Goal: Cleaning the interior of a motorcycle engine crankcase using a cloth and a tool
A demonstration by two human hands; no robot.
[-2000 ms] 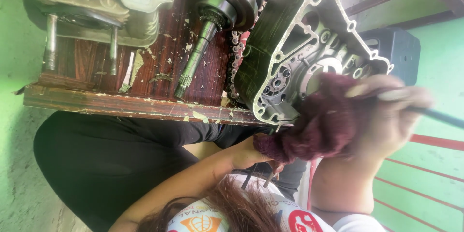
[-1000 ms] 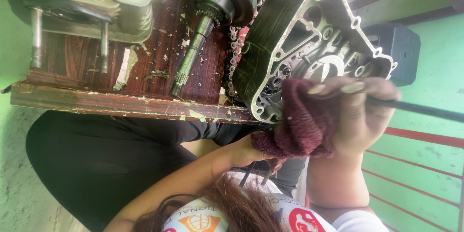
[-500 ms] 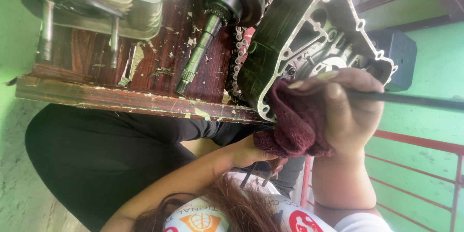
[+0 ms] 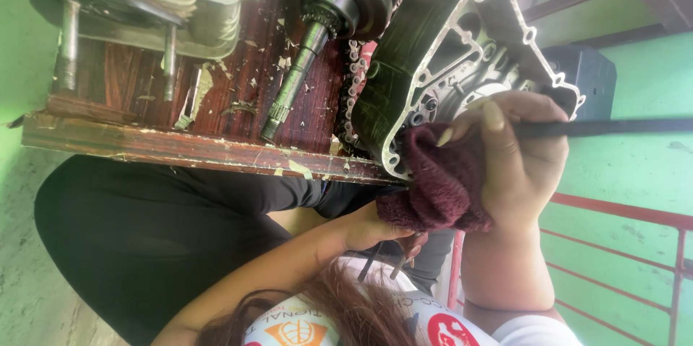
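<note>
The engine crankcase cover (image 4: pixel 462 64) leans on the right edge of the wooden bench (image 4: pixel 202 147), open side toward the hands. The right hand (image 4: pixel 516 158), closed around a dark rod (image 4: pixel 613 127) and a maroon rag (image 4: pixel 440 180), touches its lower rim. The left hand (image 4: pixel 375 227) curls under the rag. Compared with two seconds ago, the right hand sits closer in on the cover.

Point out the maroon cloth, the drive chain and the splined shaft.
maroon cloth (image 4: pixel 440 180), head view, middle of the bunched fabric.
drive chain (image 4: pixel 351 93), head view, links beside the casing.
splined shaft (image 4: pixel 292 86), head view, midway along its length.
</note>
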